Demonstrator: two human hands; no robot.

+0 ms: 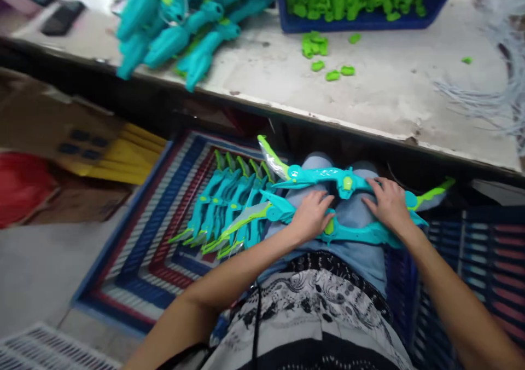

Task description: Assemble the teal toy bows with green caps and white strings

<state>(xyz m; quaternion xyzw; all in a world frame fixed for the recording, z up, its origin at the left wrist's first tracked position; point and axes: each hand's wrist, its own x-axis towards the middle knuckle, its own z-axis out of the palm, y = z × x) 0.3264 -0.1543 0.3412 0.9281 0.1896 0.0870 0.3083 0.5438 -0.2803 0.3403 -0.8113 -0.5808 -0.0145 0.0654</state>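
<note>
Two teal toy bows with lime and silver tips lie across my lap, one (315, 177) farther from me and one (361, 233) nearer. My left hand (312, 214) is curled over the nearer bow's left part, fingers bent on it. My right hand (389, 204) rests on the right side of the bows, fingers spread and pressing down. A row of several matching bows (229, 206) is stacked in a striped woven bag (143, 249) on the floor to my left.
A worn white table (389, 91) stands in front, bearing a pile of teal bow parts (180, 25), a blue bin (369, 22) of green pieces, loose green pieces (315, 46) and white strings (500, 85). Cardboard (45, 118) and yellow sheets lie left; blue crates (484, 260) right.
</note>
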